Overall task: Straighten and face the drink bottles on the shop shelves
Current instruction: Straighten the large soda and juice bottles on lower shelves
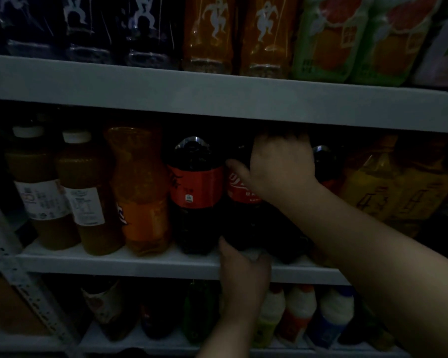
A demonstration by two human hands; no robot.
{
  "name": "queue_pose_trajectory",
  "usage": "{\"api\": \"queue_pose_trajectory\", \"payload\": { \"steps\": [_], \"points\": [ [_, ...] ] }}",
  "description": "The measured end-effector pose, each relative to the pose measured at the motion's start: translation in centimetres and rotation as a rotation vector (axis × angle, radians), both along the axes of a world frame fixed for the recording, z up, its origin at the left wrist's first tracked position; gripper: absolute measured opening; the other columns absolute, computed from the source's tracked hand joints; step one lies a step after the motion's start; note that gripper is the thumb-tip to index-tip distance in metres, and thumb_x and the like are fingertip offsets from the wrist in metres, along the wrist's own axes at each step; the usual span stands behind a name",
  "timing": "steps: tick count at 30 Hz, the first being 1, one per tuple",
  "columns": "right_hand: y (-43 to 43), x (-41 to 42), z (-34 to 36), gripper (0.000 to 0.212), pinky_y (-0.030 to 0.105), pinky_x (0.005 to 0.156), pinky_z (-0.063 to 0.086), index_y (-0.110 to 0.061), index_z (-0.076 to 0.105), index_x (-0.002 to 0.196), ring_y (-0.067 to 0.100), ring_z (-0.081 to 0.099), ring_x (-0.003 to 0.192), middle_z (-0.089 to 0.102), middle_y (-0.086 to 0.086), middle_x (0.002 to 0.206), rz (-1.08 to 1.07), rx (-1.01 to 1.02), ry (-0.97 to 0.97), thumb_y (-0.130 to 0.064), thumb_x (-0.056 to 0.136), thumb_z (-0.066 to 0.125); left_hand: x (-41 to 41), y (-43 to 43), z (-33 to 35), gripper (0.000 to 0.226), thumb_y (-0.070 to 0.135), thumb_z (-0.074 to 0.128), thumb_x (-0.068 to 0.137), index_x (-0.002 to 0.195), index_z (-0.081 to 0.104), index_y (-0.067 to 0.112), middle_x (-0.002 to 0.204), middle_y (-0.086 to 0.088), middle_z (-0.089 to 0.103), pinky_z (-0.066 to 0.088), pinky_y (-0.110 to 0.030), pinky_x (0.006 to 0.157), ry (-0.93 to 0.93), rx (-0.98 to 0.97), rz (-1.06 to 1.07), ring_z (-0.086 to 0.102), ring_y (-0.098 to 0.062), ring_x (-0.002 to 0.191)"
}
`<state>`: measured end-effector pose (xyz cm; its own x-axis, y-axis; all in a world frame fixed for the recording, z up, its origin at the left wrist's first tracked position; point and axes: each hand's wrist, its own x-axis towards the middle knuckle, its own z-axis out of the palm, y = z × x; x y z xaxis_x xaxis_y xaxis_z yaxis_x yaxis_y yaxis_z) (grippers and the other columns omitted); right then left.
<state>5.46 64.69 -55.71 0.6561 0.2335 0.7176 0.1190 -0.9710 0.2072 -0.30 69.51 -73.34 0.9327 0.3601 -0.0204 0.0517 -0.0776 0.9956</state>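
Shelving fills the whole view, three tiers of it and pretty dim. The middle shelf (145,264) is the one that matters: from the left, two pale-capped juice bottles (62,192), an orange soda bottle (140,189), a dark cola bottle with a red and black label (195,192), then the red-label cola bottle (239,192) both hands are on, and yellow tea cartons (398,187) off to the right. Top tier has dark and orange bottles with white figures plus green juice packs; the bottom tier has white milky bottles, too dark to say more.

The cola bottle stands upright near the front lip of the middle shelf, just right of its twin, long axis straight up and down. Right hand (282,164) comes in from the lower right and is wrapped over the shoulder and neck, thumb across the front just above the label. Left hand (243,270) comes from below and cups the base at the shelf edge, fingers closed against it.

So one hand on each end of the upright axis, which is what you'd want for a spin in place. Label looks turned a bit to the left and partly hidden by the right wrist, so my guess is it needs a twist to face out. Tight gap to the neighbour, could nudge it.
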Motion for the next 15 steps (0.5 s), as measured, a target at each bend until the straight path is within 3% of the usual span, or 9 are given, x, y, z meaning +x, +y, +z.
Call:
{"api": "queue_pose_trajectory", "payload": {
  "steps": [1,3,7,10,13,15],
  "points": [
    [-0.2,-0.1,0.0,0.076,0.041,0.087,0.038,-0.010,0.053,0.121,0.033,0.056,0.102,0.063,0.012,0.108,-0.007,-0.020,0.031,-0.072,0.078,0.042,0.4,-0.1,0.3,0.074,0.017,0.072,0.070,0.135,0.038,0.023,0.124,0.005,0.055,0.046,-0.034,0.097,0.028,-0.133,-0.051,0.056,-0.017,0.111],
    [-0.7,0.0,0.1,0.076,0.036,0.077,0.039,-0.014,0.051,0.123,0.030,0.058,0.097,0.063,0.009,0.105,0.042,-0.006,0.063,-0.074,0.077,0.041,1.2,-0.1,0.6,0.071,0.014,0.068,0.065,0.130,0.039,0.021,0.114,-0.002,0.059,0.052,-0.039,0.088,0.096,-0.267,-0.071,0.060,-0.021,0.102],
    [-1.2,0.3,0.6,0.070,0.033,0.071,0.043,-0.017,0.057,0.116,0.027,0.061,0.091,0.065,0.006,0.100,0.130,0.000,0.090,-0.074,0.076,0.044,1.7,0.2,0.9,0.085,0.020,0.056,0.053,0.134,0.030,0.024,0.106,-0.009,0.063,0.048,-0.026,0.054,0.197,-0.431,-0.090,0.066,-0.028,0.090],
    [-1.3,0.4,0.7,0.064,0.030,0.062,0.038,-0.016,0.060,0.106,0.027,0.062,0.084,0.065,0.007,0.094,0.166,0.002,0.097,-0.072,0.076,0.050,1.5,-0.2,1.3,0.073,0.010,0.055,0.062,0.131,0.038,0.023,0.097,-0.011,0.065,0.045,-0.024,0.047,0.158,-0.491,-0.046,0.067,-0.028,0.076],
    [-1.2,0.2,0.8,0.060,0.028,0.060,0.033,-0.014,0.062,0.100,0.028,0.061,0.082,0.065,0.007,0.093,0.181,-0.012,0.067,-0.069,0.077,0.053,1.5,-0.8,1.8,0.059,-0.002,0.049,0.074,0.129,0.044,0.019,0.084,-0.011,0.062,0.040,-0.021,0.043,0.113,-0.581,0.022,0.054,-0.016,0.055],
    [-1.1,0.0,0.6,0.061,0.030,0.062,0.031,-0.013,0.060,0.102,0.029,0.061,0.084,0.065,0.009,0.095,0.176,-0.031,0.047,-0.068,0.077,0.052,1.3,-1.2,2.1,0.058,-0.002,0.047,0.075,0.129,0.045,0.020,0.084,-0.012,0.062,0.040,-0.022,0.043,0.091,-0.592,0.039,0.052,-0.015,0.054]
  ]
}}
